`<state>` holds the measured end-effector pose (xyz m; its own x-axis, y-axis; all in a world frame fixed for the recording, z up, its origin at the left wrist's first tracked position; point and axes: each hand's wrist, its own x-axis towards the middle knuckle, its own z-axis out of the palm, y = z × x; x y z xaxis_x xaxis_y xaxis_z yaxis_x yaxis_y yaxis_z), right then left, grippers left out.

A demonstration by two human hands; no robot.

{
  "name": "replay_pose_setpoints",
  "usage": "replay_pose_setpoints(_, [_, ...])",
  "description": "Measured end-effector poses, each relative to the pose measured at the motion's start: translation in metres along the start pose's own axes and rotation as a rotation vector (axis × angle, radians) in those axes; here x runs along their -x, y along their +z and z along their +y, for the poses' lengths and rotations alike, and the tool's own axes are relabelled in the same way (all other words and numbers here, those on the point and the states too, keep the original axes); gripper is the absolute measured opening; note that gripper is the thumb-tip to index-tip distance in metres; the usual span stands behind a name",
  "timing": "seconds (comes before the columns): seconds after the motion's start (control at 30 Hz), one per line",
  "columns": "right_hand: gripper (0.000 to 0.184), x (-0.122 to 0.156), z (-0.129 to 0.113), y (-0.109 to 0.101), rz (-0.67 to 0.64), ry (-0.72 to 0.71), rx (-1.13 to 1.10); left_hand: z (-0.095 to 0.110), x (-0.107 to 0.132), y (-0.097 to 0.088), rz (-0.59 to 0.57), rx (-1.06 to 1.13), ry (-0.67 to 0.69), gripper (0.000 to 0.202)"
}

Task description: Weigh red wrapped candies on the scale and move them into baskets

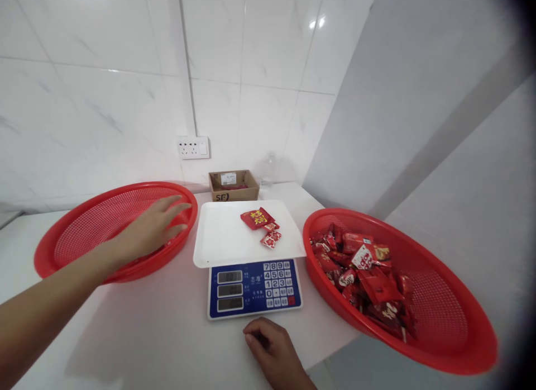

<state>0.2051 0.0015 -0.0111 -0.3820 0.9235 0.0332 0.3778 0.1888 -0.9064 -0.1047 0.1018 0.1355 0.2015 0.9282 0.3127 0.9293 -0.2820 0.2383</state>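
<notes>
While the left hand hovers over a basket, fingers spread, the right hand rests curled closed near the scale.

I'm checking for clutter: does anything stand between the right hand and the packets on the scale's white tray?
Yes, the scale's blue control panel lies between the right hand and the packets on the white tray. Nothing visible stands above the panel to block a way over it.
</notes>
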Motion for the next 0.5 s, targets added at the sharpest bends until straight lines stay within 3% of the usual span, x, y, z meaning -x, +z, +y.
replay_pose_setpoints(0.2, [0.017,0.002,0.000,0.001,0.032,-0.012,0.044,0.090,-0.050,0.042,-0.339,0.081,0.299,0.065])
replay_pose_setpoints(0.27, [0.017,0.002,0.002,0.002,0.042,-0.022,0.057,0.113,-0.069,0.058,-0.420,0.073,0.320,0.075])
replay_pose_setpoints(0.4, [0.017,0.001,0.011,0.006,0.082,-0.053,0.071,0.138,-0.099,0.087,-0.558,-0.031,0.296,0.090])
replay_pose_setpoints(0.5, [0.017,0.001,0.018,0.008,0.105,-0.070,0.079,0.144,-0.108,0.098,-0.562,-0.074,0.316,0.086])
